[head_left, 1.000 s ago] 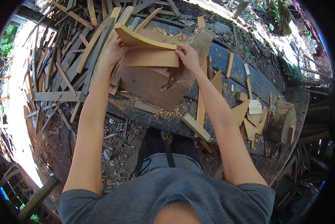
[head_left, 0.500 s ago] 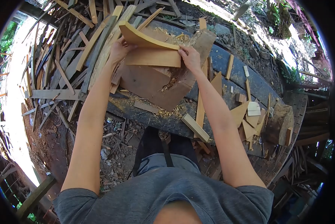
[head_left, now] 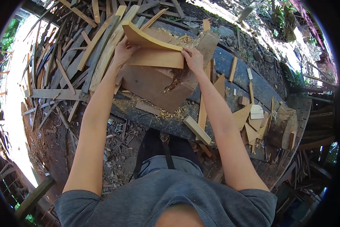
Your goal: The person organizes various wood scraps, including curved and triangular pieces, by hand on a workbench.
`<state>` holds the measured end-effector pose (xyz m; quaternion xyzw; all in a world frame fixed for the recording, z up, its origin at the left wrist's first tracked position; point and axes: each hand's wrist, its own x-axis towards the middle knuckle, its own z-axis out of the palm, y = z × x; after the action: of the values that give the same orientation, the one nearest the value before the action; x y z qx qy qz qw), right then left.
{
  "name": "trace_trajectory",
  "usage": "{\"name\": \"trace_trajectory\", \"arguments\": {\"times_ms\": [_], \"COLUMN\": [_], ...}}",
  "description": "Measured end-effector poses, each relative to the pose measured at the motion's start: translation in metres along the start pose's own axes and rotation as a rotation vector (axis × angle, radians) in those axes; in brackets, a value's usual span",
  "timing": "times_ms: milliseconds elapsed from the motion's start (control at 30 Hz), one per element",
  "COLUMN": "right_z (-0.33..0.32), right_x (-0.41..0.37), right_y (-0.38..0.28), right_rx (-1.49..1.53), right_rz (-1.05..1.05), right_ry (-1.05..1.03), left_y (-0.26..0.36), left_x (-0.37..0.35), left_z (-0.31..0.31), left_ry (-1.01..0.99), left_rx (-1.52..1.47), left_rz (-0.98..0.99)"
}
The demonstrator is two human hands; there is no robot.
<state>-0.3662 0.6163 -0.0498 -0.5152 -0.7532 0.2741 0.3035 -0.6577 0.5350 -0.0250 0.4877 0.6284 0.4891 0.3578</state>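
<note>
A curved, light-coloured wooden piece is held between my two hands over a brown wooden block. My left hand grips its left end, with the fingers partly behind the wood. At the right end, my right hand pinches the edge between thumb and fingers. The curved top edge of the piece rises toward its upper left corner. Wood shavings lie around the block and in a rough hollow in its surface.
Long wooden strips are piled at the left. On the dark work surface lie a squared wood stick, several flat offcuts and a white-topped piece. A log stump stands at the right edge.
Both hands still hold the curved piece in nearly the same place. The view has shifted very slightly.
</note>
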Motion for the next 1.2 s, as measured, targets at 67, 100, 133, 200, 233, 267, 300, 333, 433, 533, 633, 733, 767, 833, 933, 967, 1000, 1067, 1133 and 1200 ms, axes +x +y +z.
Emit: {"name": "trace_trajectory", "arguments": {"times_ms": [67,100,133,200,233,267,300,333,433,533,633,733,767,833,933,967,1000,1067,1133,1200], "right_z": [0.004,0.004,0.002,-0.003,-0.004,-0.003,-0.002,-0.001,-0.013,-0.035,-0.055,-0.056,-0.063,-0.068,-0.064,-0.064,-0.064,-0.060,-0.054,-0.052], "right_x": [0.002,0.001,0.000,-0.003,-0.005,-0.006,-0.009,-0.012,-0.043,-0.088,-0.142,-0.184,-0.183,-0.181,-0.191,-0.189,-0.190,-0.192,-0.192,-0.193], "right_y": [0.003,0.003,0.001,-0.006,-0.009,-0.008,-0.005,-0.004,-0.010,-0.017,-0.015,-0.004,0.005,0.013,0.010,0.008,0.006,0.010,0.016,0.017], "right_rx": [0.027,0.021,0.013,0.071,0.124,0.133,0.084,0.037,0.011,-0.037,-0.093,-0.103,-0.114,-0.135,-0.050,-0.022,-0.017,-0.019,-0.078,-0.095], "right_rz": [-0.053,-0.020,0.014,0.065,0.126,0.120,0.045,-0.029,-0.146,-0.289,-0.308,-0.372,-0.368,-0.425,-0.388,-0.340,-0.334,-0.371,-0.404,-0.437], "right_ry": [0.040,0.025,0.011,-0.002,-0.016,-0.020,0.022,0.066,0.094,0.110,-0.033,-0.114,-0.144,-0.155,-0.216,-0.233,-0.248,-0.255,-0.235,-0.243], "left_y": [0.007,0.010,0.010,-0.009,-0.024,-0.043,-0.056,-0.056,-0.074,-0.081,-0.103,-0.090,-0.085,-0.067,-0.039,-0.025,-0.019,0.010,0.026,0.038], "left_x": [-0.006,-0.014,-0.021,-0.037,-0.049,-0.066,-0.087,-0.115,-0.212,-0.311,-0.397,-0.433,-0.431,-0.410,-0.368,-0.353,-0.339,-0.314,-0.303,-0.304], "left_z": [0.003,0.005,0.007,0.004,0.002,0.000,-0.001,-0.003,0.005,0.019,0.031,0.041,0.050,0.053,0.073,0.081,0.089,0.110,0.124,0.135], "left_ry": [0.037,0.117,0.195,0.305,0.406,0.440,0.470,0.465,0.457,0.264,0.097,-0.022,0.027,-0.101,-0.069,-0.027,-0.039,-0.045,-0.018,-0.141], "left_rx": [0.039,0.164,0.287,0.309,0.325,0.231,0.137,0.235,0.401,0.356,0.354,0.510,0.476,0.485,0.459,0.324,0.414,0.324,0.318,0.346], "left_rz": [-0.002,0.041,0.083,0.029,-0.028,-0.054,-0.079,-0.166,-0.351,-0.602,-0.759,-0.864,-0.859,-0.852,-0.684,-0.690,-0.587,-0.568,-0.513,-0.379]}}
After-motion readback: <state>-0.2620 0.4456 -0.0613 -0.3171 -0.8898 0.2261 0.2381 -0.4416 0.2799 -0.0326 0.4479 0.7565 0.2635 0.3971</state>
